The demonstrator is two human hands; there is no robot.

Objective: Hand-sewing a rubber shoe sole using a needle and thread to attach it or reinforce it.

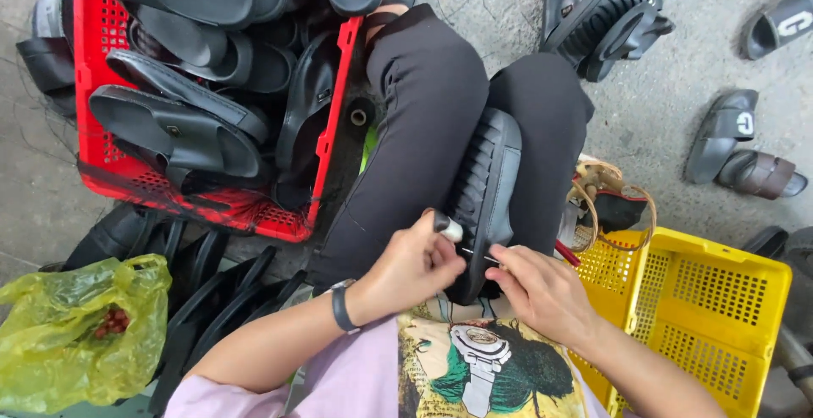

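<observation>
Sandal hemmed in on the lap

Sandal point(484, 198) lies sole-up between the thighs. Red crate point(93, 79) crowds the left; left hand point(411, 265) grips a small tool point(449, 229) at its edge; right hand point(542, 291) pinches its rim; yellow basket point(720, 299) borders the right.

This looks like an informal footwear workshop set up on a bare concrete floor point(508, 3). At upper left a red plastic crate point(93, 88) is heaped with black sandals point(182, 130); more lie loose at upper right point(737, 138) and stacked at lower left. A yellow crate point(720, 299) sits at lower right, a yellow-green plastic bag point(76, 325) at lower left.
</observation>
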